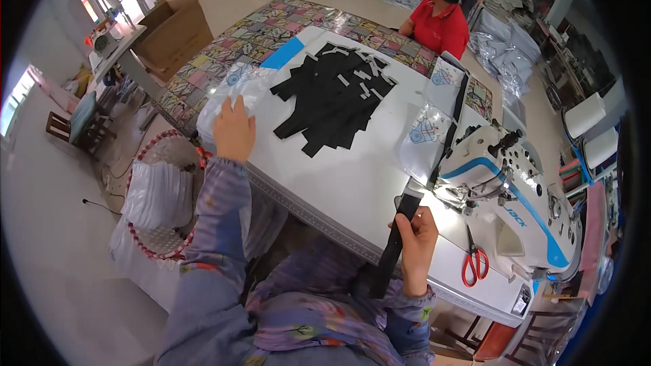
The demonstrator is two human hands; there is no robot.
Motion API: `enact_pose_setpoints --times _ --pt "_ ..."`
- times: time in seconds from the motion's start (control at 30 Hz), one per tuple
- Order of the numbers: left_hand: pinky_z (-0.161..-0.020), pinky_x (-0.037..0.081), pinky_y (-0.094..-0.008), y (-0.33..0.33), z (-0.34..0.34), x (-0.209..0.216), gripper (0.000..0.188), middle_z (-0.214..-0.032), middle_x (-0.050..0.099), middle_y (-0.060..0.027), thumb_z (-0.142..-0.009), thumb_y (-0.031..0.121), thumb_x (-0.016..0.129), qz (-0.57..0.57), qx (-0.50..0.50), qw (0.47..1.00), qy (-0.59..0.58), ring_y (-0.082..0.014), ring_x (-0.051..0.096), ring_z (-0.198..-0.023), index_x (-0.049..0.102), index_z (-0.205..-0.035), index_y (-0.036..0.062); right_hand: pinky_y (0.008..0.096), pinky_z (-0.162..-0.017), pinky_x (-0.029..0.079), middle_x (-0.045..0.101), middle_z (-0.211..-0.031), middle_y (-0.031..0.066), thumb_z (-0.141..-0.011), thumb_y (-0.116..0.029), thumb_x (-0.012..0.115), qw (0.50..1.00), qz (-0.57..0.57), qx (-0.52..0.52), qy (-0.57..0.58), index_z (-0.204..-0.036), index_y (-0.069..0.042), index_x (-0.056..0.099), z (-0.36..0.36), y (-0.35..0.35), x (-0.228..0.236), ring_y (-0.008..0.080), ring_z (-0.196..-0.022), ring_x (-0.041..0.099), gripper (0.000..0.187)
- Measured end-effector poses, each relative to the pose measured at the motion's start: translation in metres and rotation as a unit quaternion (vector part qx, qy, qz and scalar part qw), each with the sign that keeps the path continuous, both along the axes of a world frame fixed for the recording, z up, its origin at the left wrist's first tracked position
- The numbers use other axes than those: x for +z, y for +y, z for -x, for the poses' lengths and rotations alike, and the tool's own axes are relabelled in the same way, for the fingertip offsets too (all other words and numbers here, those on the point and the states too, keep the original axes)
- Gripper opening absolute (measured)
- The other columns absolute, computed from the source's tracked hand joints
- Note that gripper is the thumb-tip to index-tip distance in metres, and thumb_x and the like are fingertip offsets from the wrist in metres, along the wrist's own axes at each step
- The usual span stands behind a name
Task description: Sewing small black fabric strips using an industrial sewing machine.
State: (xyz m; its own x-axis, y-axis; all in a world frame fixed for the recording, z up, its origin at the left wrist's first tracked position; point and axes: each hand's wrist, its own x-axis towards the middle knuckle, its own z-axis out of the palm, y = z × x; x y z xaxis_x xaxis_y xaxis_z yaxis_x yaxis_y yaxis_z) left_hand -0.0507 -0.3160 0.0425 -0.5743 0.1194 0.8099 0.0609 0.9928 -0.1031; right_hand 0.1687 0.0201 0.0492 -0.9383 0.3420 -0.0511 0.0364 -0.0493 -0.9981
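Observation:
Fingers apart, my left hand (234, 130) rests at the left edge of the white sewing table (298, 176), on or just over printed clear plastic pouches (251, 85). Whether it touches them I cannot tell. A black strap (390, 254) with a whitish upper end is pinched in my right hand (418, 237), beside the sewing machine (512, 186). Its lower part hangs over the table's front edge. More black strap pieces (325, 98) lie fanned in a pile mid-table, several with small white tags. Two printed clear pouches with black edging (425, 137) lie left of the machine head.
Red-handled scissors (477, 268) lie right of my right hand. A round basket with a red-and-white rim (132, 230) holds stacked white pieces at the left. Behind stand a table with a patchwork-patterned cover (224, 47), a cardboard box (178, 37) and a seated person in red (441, 27).

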Motion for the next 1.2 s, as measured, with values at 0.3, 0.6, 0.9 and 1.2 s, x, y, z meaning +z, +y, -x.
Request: enact_pose_setpoints --times 0.3,0.6,0.9,1.2 --pt "-0.079 0.053 -0.0441 0.013 -0.033 0.033 0.023 -0.107 0.067 -0.0105 -0.095 0.015 0.065 -0.164 -0.069 0.977 -0.114 -0.0324 0.066 -0.093 0.071 -0.116 0.0119 0.0265 -0.079 0.05 0.067 -0.1 0.0075 -0.101 -0.009 0.062 0.997 -0.077 0.027 0.012 -0.103 0.006 0.072 -0.012 -0.006 0.014 0.0112 -0.092 0.062 0.018" --pt "-0.064 0.053 -0.0468 0.165 -0.197 0.003 0.027 -0.091 0.057 -0.0118 -0.095 0.017 0.065 -0.118 -0.439 0.783 -0.424 -0.0347 0.066 -0.077 0.065 -0.12 0.01 0.0208 -0.06 0.045 0.062 -0.077 -0.0055 -0.098 -0.004 0.068 0.956 0.277 -0.089 0.022 -0.078 -0.009 0.057 0.017 -0.013 -0.017 0.003 -0.067 0.055 0.023" --pt "-0.075 0.051 -0.0411 0.191 -0.139 0.068 0.028 -0.102 0.065 -0.0114 -0.088 0.012 0.072 -0.179 -0.496 0.787 -0.32 -0.0305 0.065 -0.081 0.065 -0.114 0.0078 0.0183 -0.06 0.036 0.047 -0.074 -0.0079 -0.092 0.004 0.073 0.987 0.064 -0.146 0.038 -0.087 -0.011 0.045 -0.015 -0.011 0.003 0.0 -0.065 0.04 0.032" --pt "-0.087 0.039 -0.0383 0.217 -0.12 0.054 0.011 -0.078 0.064 0.0002 -0.087 0.019 0.076 -0.195 -0.531 0.728 -0.388 -0.0208 0.06 -0.076 0.072 -0.095 0.0125 0.0197 -0.056 0.034 0.047 -0.074 -0.0048 -0.092 0.005 0.071 0.987 0.04 -0.146 0.057 -0.093 -0.008 0.04 -0.026 -0.005 -0.006 0.0011 -0.065 0.041 0.034"
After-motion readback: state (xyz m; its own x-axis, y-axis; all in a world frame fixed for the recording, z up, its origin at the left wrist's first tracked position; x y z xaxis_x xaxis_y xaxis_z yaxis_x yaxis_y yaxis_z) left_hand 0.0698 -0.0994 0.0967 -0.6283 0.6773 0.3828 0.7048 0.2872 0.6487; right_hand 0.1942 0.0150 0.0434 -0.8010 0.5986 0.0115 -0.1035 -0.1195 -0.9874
